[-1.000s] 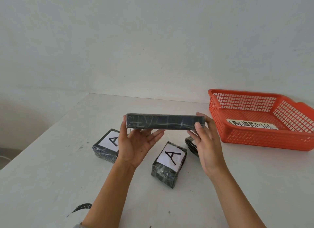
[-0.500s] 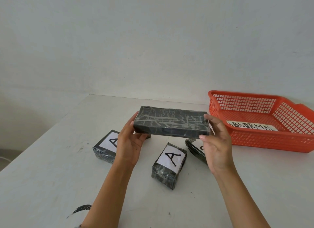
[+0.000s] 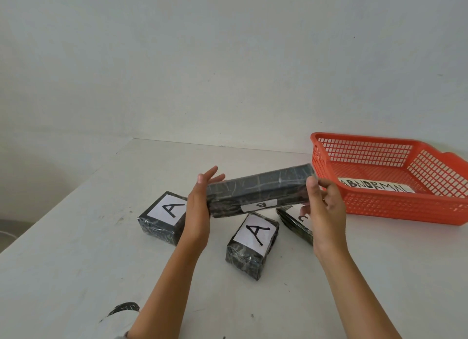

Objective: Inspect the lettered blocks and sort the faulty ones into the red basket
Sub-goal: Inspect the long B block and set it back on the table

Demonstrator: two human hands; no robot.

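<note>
I hold a long black wrapped block (image 3: pixel 258 189) in the air above the table, tilted with its right end higher. A small white label with the letter B faces me on its lower face. My left hand (image 3: pixel 198 207) presses flat against its left end, fingers extended. My right hand (image 3: pixel 325 207) grips its right end. Two black blocks labelled A lie on the table below: one (image 3: pixel 162 219) at the left and one (image 3: pixel 252 247) in the middle. A black block labelled C (image 3: pixel 295 222) is partly hidden behind my right hand. The red basket (image 3: pixel 395 184) stands at the right.
The basket has a mesh wall and a white ABNORMAL label (image 3: pixel 374 187) on its floor, with no blocks inside. The white table (image 3: pixel 76 262) ends at its far edge against a pale wall. A black-and-white object (image 3: pixel 124 309) lies near the front edge.
The long block has turned in my hands, so the face with the B label now shows, and its right end has risen toward the basket. My left hand's fingers have straightened.
</note>
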